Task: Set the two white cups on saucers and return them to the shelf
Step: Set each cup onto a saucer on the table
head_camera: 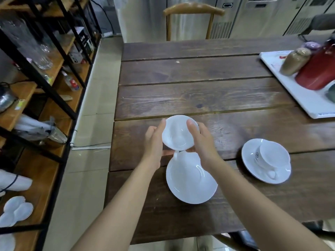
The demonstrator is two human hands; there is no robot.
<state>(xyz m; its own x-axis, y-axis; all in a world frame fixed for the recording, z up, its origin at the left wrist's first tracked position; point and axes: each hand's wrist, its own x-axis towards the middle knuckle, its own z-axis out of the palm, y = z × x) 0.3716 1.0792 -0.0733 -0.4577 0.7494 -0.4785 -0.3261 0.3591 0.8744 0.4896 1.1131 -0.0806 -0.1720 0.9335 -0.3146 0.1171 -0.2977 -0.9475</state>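
Cup in hand: a glossy white ceramic cup (pixel 178 133) was up off the dark brown plank table (pixel 208 95), held between both hands, tilted so its open mouth faced the camera, handle pointing down toward the near side.
Bare saucer: a round white ceramic saucer (pixel 190 182) lay just near of the cup on the table, nothing on it – the handle hung right over its far rim.
Second set: to the right, another white cup (pixel 273 156) sat on its own white saucer (pixel 250 156), that pair apparently done.
Left hand: the left hand (pixel 154 144) cupped the cup's left wall, fingers held together and curved, fingertip at the rim.
Right hand: the right hand (pixel 201 140) pressed the right wall, thumb over the rim, the other fingers wrapped behind – whether any hooked the handle could not be told.
Handling: thin glazed china, probably light, stiff, slick and quick to chip; a hold on both walls or the handle looked safest, lowered gently.
Shelf: the black-framed wooden shelf (pixel 59 109) stood at the left, well apart.
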